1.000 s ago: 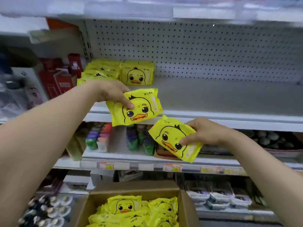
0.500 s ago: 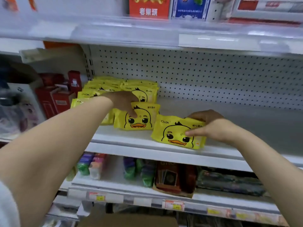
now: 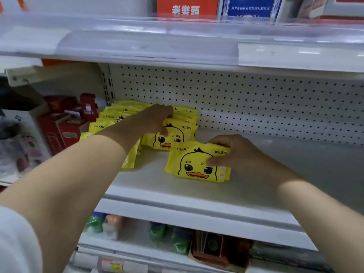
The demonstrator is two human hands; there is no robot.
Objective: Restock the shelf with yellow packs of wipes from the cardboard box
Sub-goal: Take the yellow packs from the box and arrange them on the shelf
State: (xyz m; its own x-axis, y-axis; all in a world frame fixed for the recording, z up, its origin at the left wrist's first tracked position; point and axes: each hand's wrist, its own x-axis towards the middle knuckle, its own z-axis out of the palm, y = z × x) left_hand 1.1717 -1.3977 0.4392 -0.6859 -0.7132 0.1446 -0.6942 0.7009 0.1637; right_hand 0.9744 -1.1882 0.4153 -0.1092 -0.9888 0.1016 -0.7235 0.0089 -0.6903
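White shelf decking carries rows of stocked packs at far left and lies bare to the right, backed by a perforated panel.

Hold state:
- Left hand grips the far pack by its top edge, with fingers curled over it and thumb on the face.
- Right hand pinches the near pack at its right end, thumb on the face and fingers behind. Contact with the decking cannot be confirmed.
- The cardboard box is out of view.

Likely faults:
- The near pack stands alone, with nothing behind it. Released on edge, the soft pouch may tip forward toward the front lip.
- The left forearm crosses the near-left row, so a low withdrawal could drag those packs off the shelf.

Clearance: there is open room to the right of the near pack and beyond it. The overhead rail limits lift, and the red boxes bound the left side.
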